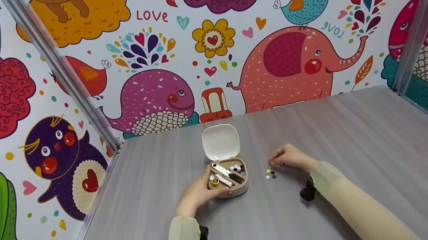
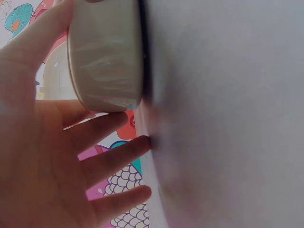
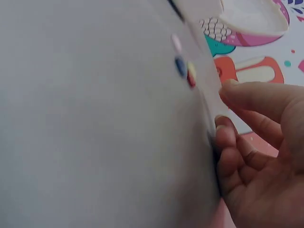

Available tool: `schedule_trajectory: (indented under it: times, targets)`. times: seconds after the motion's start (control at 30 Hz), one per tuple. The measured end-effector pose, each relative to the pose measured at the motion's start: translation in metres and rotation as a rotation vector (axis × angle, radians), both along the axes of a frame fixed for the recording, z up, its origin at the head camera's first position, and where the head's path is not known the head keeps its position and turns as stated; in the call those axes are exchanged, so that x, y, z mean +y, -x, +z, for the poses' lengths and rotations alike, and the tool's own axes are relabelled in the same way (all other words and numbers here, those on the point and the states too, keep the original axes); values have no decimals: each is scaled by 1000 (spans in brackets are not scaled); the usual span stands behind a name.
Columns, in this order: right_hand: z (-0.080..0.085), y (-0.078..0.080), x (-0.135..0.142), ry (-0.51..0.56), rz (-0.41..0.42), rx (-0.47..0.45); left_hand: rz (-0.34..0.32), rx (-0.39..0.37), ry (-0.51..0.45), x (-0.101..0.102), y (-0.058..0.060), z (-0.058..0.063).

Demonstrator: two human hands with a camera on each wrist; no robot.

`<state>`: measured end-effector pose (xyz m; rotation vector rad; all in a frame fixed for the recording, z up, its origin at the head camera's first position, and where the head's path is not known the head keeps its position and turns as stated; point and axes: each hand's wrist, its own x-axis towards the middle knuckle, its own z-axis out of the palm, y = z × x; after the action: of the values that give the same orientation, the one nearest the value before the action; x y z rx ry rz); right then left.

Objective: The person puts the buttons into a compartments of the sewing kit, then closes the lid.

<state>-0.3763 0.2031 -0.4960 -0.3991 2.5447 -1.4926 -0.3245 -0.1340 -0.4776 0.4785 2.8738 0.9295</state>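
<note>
A small white box [image 1: 238, 191] stands on the desk [image 1: 333, 211] with its lid [image 1: 221, 141] raised toward the far edge; slim tools [image 1: 235, 178] and small discs [image 1: 242, 168] lie inside. The left hand [image 1: 196, 195] grips its left part between thumb and fingers. Toward the desk's right edge, loose discs [image 1: 273, 176] lie near the right hand [image 1: 294, 157], its fingers bent; whether they pinch anything cannot be told. A cartoon-printed wall [image 1: 242, 21] lines the far edge.

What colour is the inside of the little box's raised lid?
White: the inside of the lid shows best in the head view.
</note>
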Motion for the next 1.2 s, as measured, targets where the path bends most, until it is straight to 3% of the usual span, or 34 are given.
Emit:
schedule_trajectory:
  times: [0.47,0.77,1.2]
  targets:
    - [-2,-9,-1,-16,96,12,-4,19,11,-2,1,-2]
    - [-3,-6,0,-15,19,27,0,22,22,-1,0,0]
    - [-3,-9,4,-4,2,-13,0,12,15,0,0,1]
